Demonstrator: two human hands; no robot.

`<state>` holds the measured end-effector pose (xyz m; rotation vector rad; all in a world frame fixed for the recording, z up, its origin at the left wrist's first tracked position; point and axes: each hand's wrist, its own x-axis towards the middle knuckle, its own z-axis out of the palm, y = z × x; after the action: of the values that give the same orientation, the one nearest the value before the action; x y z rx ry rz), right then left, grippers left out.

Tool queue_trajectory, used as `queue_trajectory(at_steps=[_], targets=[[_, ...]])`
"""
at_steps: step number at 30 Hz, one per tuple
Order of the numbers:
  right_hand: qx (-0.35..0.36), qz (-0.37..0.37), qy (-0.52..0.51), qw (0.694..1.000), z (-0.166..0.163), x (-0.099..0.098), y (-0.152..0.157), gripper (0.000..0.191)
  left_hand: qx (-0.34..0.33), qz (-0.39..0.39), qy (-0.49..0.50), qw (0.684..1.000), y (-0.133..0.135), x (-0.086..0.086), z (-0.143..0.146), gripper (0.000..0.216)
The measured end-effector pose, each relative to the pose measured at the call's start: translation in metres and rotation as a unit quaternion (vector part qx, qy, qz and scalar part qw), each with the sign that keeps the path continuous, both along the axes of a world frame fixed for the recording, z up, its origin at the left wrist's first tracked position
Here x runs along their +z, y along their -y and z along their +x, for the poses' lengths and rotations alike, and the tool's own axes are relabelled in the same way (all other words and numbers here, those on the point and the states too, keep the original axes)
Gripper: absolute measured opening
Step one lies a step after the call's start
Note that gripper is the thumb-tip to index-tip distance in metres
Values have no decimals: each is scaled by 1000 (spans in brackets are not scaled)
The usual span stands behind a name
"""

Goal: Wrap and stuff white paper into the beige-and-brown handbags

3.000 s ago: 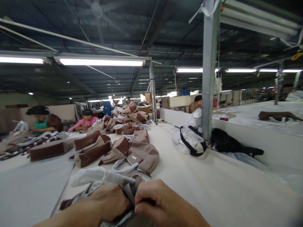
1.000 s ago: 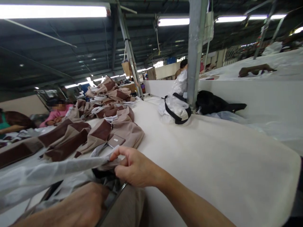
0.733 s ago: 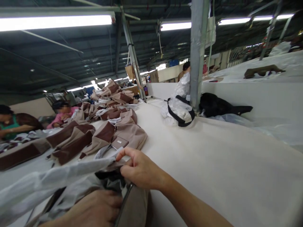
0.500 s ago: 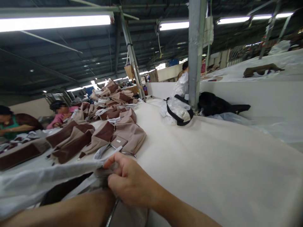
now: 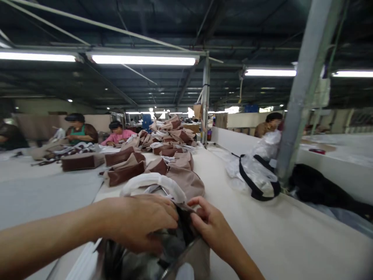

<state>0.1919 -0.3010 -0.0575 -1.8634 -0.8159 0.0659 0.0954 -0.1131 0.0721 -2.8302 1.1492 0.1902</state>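
A long white table (image 5: 291, 233) bears brown bags (image 5: 163, 163) (heaped) and a plastic bundle (image 5: 256, 175).

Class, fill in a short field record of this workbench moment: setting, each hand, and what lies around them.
setting: long pale table in a workshop
left hand: reaching into the open bag, fingers curled
right hand: gripping the bag's rim
behind hands: white wrapped handle, row of tan-and-brown bags
right side: plastic bundle with black strap by a metal post

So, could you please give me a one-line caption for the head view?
Both hands, left hand and right hand, work at an open bag on a white table before piled brown bags.
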Motion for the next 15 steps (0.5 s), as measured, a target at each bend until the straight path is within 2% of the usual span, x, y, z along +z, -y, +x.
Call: queue_trajectory(at_steps=[1, 3, 4, 5, 6, 8, 9, 11, 12, 13, 15], targets=[[-41, -42, 83, 995, -3, 1, 2, 24, 21, -19, -7, 1000, -13, 11, -13, 26], [-88, -84, 284, 951, -9, 9, 3, 16, 38, -77, -44, 995, -42, 24, -40, 26], [-72, -77, 369, 923, -13, 15, 1, 14, 39, -119, -51, 991, -57, 26, -51, 28], [-24, -69, 422, 904, -17, 24, -4, 14, 41, -160, -50, 985, -71, 24, -62, 34], [48, -74, 438, 895, -23, 33, -12, 16, 42, -191, -47, 980, -85, 18, -71, 41], [185, -136, 388, 893, -36, 49, -34, 21, 40, -212, -26, 976, -108, 0, -86, 52], [224, -192, 351, 889, -42, 55, -48, 38, 39, -203, -6, 978, -117, -11, -92, 53], [236, -313, 310, 866, -53, 62, -73, 74, 50, -167, 52, 983, -128, -35, -101, 49], [224, -364, 304, 851, -57, 63, -83, 84, 67, -153, 83, 983, -131, -45, -104, 45], [210, -405, 301, 837, -59, 62, -90, 86, 87, -144, 110, 980, -134, -54, -106, 40], [184, -450, 307, 818, -59, 57, -95, 74, 108, -144, 140, 974, -138, -67, -107, 30]])
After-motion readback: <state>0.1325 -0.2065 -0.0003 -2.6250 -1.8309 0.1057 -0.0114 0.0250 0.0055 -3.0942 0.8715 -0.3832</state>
